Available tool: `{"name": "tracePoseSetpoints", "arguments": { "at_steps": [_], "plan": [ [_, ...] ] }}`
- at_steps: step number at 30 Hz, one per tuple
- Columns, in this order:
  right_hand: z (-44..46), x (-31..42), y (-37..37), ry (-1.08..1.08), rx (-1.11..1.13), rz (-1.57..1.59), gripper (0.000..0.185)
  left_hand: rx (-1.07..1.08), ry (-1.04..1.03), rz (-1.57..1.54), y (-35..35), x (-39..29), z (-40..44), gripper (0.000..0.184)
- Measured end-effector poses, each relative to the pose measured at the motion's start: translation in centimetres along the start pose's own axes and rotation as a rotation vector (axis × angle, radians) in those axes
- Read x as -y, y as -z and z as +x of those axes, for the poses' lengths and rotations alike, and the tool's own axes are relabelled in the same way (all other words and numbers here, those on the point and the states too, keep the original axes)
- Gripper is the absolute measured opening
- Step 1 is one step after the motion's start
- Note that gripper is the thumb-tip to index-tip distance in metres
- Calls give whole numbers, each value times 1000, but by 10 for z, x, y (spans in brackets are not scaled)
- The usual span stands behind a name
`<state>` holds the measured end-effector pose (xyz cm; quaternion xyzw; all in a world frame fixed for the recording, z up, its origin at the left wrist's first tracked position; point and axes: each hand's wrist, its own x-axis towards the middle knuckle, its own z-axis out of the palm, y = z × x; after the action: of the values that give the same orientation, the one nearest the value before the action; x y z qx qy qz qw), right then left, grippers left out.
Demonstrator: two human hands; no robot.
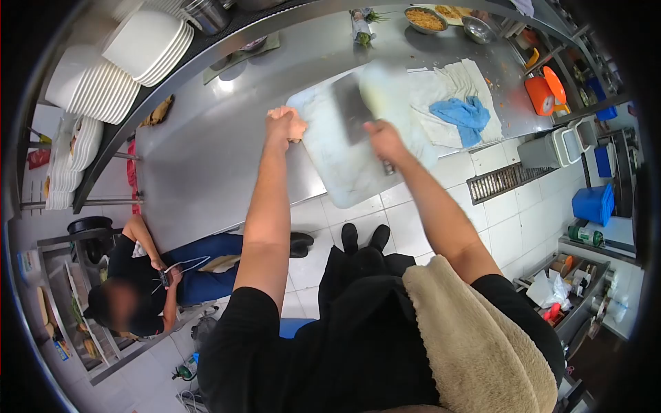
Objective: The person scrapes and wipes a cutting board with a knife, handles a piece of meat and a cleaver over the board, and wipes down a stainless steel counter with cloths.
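My right hand (387, 144) is closed round the handle of a cleaver (350, 109), whose broad blade is blurred over the white cutting board (344, 180). Right beside the blade is a smeared pale yellow-green shape (377, 88); I cannot make out what it is. At the board's left edge, my left hand (277, 131) grips a soft pink-orange lump (295, 124) that looks like raw meat. The board lies on the steel counter (206, 151), its near corner jutting past the front edge.
A blue cloth (463, 118) rests on a white towel (441, 86) right of the board. Behind are a bowl of orange shreds (425, 20) and a metal bowl (478, 29). An orange scale (540, 93) stands far right. Stacked plates (103, 82) fill the shelf. Another person (141, 289) sits left.
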<state>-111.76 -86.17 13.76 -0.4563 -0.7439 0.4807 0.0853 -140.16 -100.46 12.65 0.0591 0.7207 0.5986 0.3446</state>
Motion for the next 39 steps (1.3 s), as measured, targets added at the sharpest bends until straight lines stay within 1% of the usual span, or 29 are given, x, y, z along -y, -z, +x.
{"name": "tracePoseSetpoints", "arguments": {
  "at_steps": [2,3,5,6,7,9,11,12,14,15,17,18,21,23,24,26,27,28,29,30,31,32,33,36,38,39],
  "plan": [
    [26,-29,27,-103,-120,64,53,-74,-22,-11,-6,-6,-13,52],
    [8,-4,48,-270,-84,243,52,-109,-33,-14,-8,-8,-16,50],
    [5,6,44,-330,-121,262,49,-132,-25,-1,-11,-9,-20,51],
    [8,-3,23,-136,-179,106,48,-144,-20,7,-12,-7,-20,51],
    [11,-14,-4,55,-235,-47,47,-103,-11,29,-7,-2,-15,52],
    [-14,10,-51,172,-153,-70,45,-10,-6,70,-2,7,4,52],
    [-28,38,-86,22,93,0,45,-57,-15,29,-5,5,-1,46],
    [-37,48,-80,-15,170,39,45,-79,-20,7,-6,3,-4,44],
    [-58,73,-58,-96,326,113,45,-13,66,-26,5,4,-4,38],
    [-56,70,-50,-72,288,100,45,18,108,-49,9,4,-6,36],
    [-47,47,-19,-29,220,68,45,-24,75,-6,6,-3,-24,35],
    [-40,33,-2,-39,136,107,45,-49,62,13,5,-3,-34,35],
    [-8,-13,50,-69,-109,235,47,2,7,6,4,22,-43,47],
    [8,-43,74,-130,-174,272,48,-71,-6,25,-9,26,-54,55],
    [3,-45,72,-131,-176,283,48,-107,-12,33,-12,29,-57,59],
    [-6,-46,59,-127,-172,307,47,-92,-33,42,-14,29,-58,63],
    [-5,-48,41,-173,-141,185,49,-85,-46,46,-16,28,-56,66],
    [-12,-58,5,144,-336,-138,54,-84,-30,55,-17,26,-58,62],
    [-40,-24,-13,33,-203,-24,51,-80,-13,70,-17,23,-61,58],
    [-50,-12,-38,74,-84,-35,47,-74,-5,83,-19,18,-62,54],
    [-65,5,-64,105,-51,-73,45,-50,-19,84,-17,17,-61,49],
    [-74,19,-82,146,83,-112,44,-28,-34,83,-11,19,-59,44],
    [-85,36,-89,70,152,-98,43,-8,-51,80,-7,19,-60,40],
    [-85,33,-72,52,162,9,43,-49,-11,-5,7,20,-62,30],
    [-77,17,-38,41,88,12,45,39,45,4,7,20,-67,36],
    [-69,4,-18,51,-9,15,46,76,71,3,9,19,-69,39]
  ]
}}
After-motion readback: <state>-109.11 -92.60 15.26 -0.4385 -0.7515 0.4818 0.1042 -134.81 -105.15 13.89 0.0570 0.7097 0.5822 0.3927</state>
